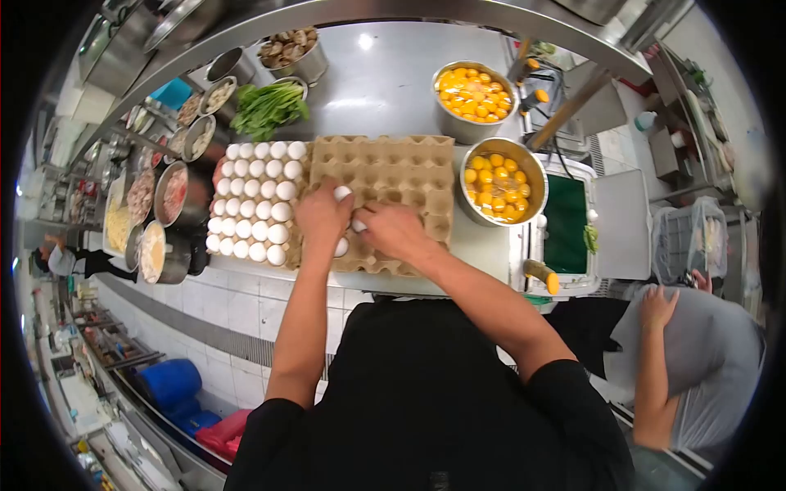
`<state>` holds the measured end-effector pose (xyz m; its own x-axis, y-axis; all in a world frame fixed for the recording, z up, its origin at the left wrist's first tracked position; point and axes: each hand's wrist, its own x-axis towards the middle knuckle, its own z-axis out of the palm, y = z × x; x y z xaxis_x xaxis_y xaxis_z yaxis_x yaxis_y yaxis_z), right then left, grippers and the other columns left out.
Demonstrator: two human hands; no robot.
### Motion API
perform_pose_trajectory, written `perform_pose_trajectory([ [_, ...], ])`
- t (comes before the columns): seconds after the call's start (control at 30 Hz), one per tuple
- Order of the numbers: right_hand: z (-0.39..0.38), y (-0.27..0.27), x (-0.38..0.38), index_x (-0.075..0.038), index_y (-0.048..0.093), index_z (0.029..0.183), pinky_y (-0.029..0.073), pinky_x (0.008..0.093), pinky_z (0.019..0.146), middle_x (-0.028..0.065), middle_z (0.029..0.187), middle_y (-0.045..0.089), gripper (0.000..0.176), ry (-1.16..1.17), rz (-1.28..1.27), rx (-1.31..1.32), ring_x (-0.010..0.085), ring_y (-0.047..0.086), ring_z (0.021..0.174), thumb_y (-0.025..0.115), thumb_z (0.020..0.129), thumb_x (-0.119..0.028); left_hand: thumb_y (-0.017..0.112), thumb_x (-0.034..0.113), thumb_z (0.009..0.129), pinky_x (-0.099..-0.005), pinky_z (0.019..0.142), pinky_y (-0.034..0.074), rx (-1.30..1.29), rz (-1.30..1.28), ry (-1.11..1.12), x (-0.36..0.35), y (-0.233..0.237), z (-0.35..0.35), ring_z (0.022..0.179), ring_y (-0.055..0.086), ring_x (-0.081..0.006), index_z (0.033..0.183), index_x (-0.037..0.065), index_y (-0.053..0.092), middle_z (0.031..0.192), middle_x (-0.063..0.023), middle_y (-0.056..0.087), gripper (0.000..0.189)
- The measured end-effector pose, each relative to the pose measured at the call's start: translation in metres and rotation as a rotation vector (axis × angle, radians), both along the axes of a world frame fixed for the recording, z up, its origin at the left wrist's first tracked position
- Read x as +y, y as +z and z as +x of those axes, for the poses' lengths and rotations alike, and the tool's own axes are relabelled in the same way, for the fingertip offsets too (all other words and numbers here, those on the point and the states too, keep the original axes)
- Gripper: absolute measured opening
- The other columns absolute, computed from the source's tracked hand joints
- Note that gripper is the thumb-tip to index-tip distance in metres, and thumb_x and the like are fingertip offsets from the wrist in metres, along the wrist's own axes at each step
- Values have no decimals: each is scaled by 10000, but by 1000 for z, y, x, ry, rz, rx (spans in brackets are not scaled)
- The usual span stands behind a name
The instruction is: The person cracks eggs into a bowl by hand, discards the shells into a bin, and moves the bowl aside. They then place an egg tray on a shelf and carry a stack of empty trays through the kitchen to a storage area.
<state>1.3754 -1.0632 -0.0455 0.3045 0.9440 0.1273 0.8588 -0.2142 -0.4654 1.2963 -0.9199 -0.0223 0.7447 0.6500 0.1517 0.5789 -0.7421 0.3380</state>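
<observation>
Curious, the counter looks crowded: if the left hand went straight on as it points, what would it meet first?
Probably the white egg right ahead of the left hand, perhaps touching it; then the egg tray.

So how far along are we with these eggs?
Done: two round metal bowls hold yolks, and the brown cardboard tray is nearly empty. In hand: left hand and right hand at its last few white eggs. Left: the full rows of white eggs beside it.

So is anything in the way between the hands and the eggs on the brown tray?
Nothing visible. The left hand and right hand are right on the eggs lying on the tray.
</observation>
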Motion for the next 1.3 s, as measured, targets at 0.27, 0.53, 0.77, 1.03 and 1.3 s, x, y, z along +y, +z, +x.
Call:
perform_pose_trajectory([
  [0.27,76,30,-107,-53,537,1188,544,294,719,89,1058,619,393,-727,861,535,180,640,825,661,817,-10,596,96,846,-265,603,492,-820,-1259,1,13,15,18,665,581,-120,967,66,620,829,-35,587,128],
  [0.53,207,49,-151,-68,430,1257,454,251,521,43,872,558,338,-1213,1369,921,116,528,616,521,998,-266,640,152,872,-238,526,463,-470,-1309,-460,-96,49,167,592,568,-95,1121,40,660,870,-35,631,273],
  [0.77,161,77,-175,-64,536,1251,461,229,552,10,854,610,305,-785,1190,1339,81,531,631,574,986,-209,713,149,827,-212,594,469,-271,-1018,-870,-144,76,213,702,580,-69,1326,110,593,1152,-32,639,515],
  [1.03,146,62,-175,-19,645,1220,481,226,562,-3,821,615,325,-601,636,1292,73,548,632,616,969,-224,686,137,760,-269,808,507,-65,-745,-980,-131,62,190,860,643,-118,1226,66,660,994,-66,719,472],
  [1.3,145,57,-163,-60,683,1171,468,234,544,21,807,639,330,-555,387,579,74,554,641,698,894,-237,655,90,792,-298,830,509,-291,-430,-977,-111,29,170,930,651,-195,1229,113,666,1103,-81,683,438],
])
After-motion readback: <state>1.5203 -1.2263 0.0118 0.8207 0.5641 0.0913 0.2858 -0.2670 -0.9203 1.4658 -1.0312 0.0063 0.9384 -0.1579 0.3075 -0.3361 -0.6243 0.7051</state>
